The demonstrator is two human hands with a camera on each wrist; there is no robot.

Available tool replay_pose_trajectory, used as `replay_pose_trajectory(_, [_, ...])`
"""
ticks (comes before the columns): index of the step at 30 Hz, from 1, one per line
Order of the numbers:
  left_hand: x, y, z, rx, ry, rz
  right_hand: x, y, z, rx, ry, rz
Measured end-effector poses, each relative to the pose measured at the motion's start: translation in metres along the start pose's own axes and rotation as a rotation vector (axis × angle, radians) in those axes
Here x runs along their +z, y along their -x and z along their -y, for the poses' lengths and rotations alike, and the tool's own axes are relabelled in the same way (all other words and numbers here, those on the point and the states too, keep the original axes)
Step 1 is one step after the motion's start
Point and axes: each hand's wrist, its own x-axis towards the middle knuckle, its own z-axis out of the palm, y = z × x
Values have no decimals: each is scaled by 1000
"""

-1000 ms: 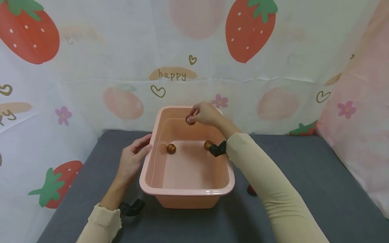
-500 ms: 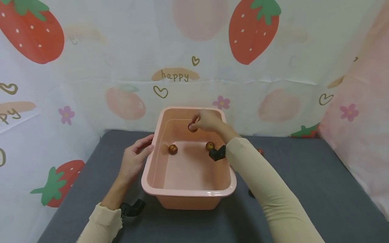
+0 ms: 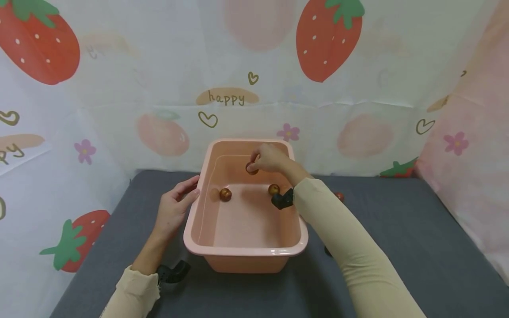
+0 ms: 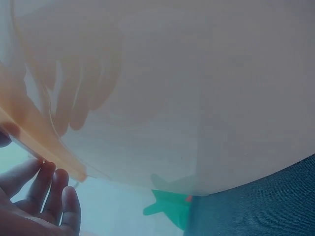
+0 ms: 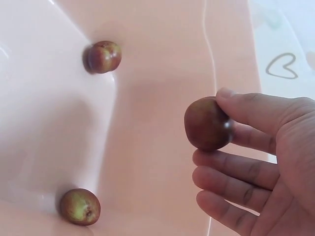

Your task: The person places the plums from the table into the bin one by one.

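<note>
In the head view a pink plastic basin [image 3: 245,251] stands on the dark grey table. Inside it lie two reddish-brown plums, one plum [image 3: 225,194] by the left wall and one plum [image 3: 273,190] by the right. Above the basin's far end my right hand [image 3: 271,158] pinches a dark plum [image 5: 208,124] between thumb and fingers, clear of the floor; in the right wrist view its other fingers extend below it. My left hand [image 3: 172,208] touches the basin's left rim with its fingertips. The left wrist view shows those fingers [image 4: 58,189] against the rim [image 4: 59,160].
A red fruit [image 3: 339,196] lies right of the basin, partly behind the right sleeve [image 3: 350,240]. A dark round thing [image 3: 328,251] peeks out nearer the front, mostly covered. A printed cloth [image 3: 226,53] hangs behind the table.
My right hand has come down slightly inside the basin with its plum, mostly in the first half second. The red fruit at right has come into sight beside the sleeve. My left hand stays put.
</note>
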Motion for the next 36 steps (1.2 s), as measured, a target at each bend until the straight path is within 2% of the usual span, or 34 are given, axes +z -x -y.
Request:
replay_pose_trajectory(6, [1,0,0,8,19,-13,1,1,1,5,9,0])
replay_pose_trajectory(13, [0,0,2,23,13,2,1,-2,1,27,47,-5])
replay_pose_trajectory(32, [1,0,3,5,15,-4,-2,-3,0,8,39,-5])
replay_pose_trajectory(36, [0,1,2,1,13,-3,-10,2,4,-11,-29,0])
